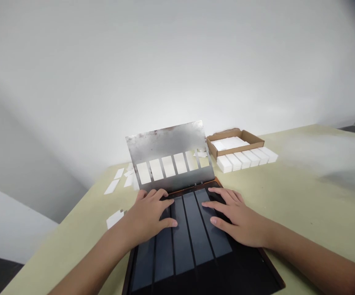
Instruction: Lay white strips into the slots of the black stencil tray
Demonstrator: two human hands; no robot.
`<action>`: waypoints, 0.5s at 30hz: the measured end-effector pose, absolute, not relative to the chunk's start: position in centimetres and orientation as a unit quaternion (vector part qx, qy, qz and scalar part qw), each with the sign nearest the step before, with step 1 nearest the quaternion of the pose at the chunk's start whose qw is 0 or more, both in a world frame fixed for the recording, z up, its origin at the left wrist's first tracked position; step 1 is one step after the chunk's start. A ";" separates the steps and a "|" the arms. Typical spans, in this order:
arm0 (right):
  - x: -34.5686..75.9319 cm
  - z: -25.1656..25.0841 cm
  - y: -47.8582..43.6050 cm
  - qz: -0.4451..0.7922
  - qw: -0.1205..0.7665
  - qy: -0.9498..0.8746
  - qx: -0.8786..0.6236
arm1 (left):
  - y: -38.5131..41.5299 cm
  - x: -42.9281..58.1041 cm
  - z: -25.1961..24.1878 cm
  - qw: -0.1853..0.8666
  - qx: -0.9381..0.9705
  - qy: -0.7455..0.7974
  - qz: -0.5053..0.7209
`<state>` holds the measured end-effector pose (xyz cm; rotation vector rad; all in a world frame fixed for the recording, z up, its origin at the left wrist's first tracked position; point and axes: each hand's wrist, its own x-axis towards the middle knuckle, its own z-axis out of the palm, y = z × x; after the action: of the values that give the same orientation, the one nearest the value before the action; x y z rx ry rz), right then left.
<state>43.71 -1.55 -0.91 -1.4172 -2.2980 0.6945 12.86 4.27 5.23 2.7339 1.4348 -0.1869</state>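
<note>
A black, brown-edged tray (238, 270) lies in front of me, with several long dark blue-grey strips (182, 241) side by side on it. Hinged at its far edge, a metal plate (165, 143) with a row of rectangular cut-outs stands tilted up. My left hand (151, 215) rests over the left strips near the hinge, fingers spread, thumb and index finger on the strips. On the right side, my right hand (234, 217) touches the strips and the tray with its fingers apart. Neither hand holds anything.
Behind on the right, a brown cardboard box (241, 149) holds white cards. Stacks of white cards (246, 159) stand in a row before it. Loose white cards (112, 186) lie left of the plate, and more white pieces (115, 219) near my left forearm. A white wall rises behind the table (303, 196).
</note>
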 end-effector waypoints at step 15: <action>43.8 -0.9 -1.6 0.251 0.181 -0.812 -0.496 | 4.6 12.5 4.9 0.020 0.883 0.467 -0.051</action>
<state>43.75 -1.55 -0.93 -1.3999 -2.2930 0.7085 12.52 4.64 4.85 2.7373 1.4483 -0.1588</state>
